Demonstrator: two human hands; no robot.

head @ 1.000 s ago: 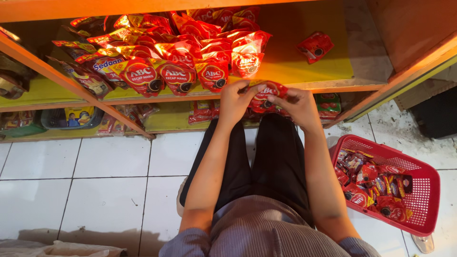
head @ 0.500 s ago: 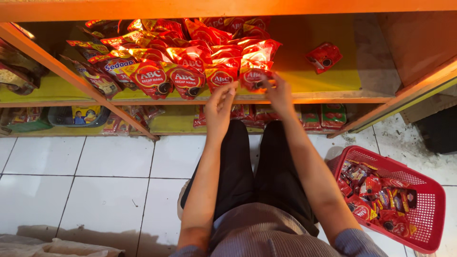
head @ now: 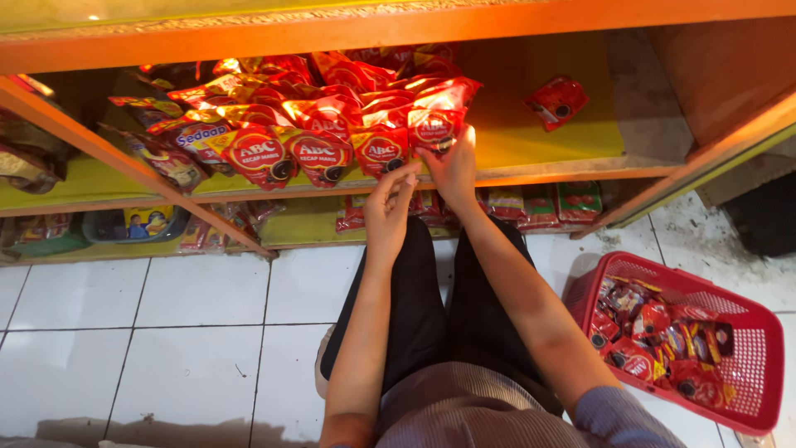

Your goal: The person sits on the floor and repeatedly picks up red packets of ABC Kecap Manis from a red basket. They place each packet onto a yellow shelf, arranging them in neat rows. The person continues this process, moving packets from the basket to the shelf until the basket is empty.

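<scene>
Change: since 1 second ago, both hands have risen from the lower shelf edge to the pouch row.
Right hand [head: 452,170]: fingers closed on a red pouch [head: 435,124].
Left hand [head: 390,203]: fingers loosely curled just below, touching a neighbouring pouch [head: 380,149].
Meaning: pouch going into the row.

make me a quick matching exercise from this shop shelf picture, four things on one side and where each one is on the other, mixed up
Things:
1. lone red pouch
2. red basket
3. right hand
4. green packets

Places:
A. on the tiled floor, at the right
B. lower shelf
C. alone on the bare right part of the upper shelf
D. at the rightmost pouch of the front row

Pairs: 1-C, 2-A, 3-D, 4-B
</scene>
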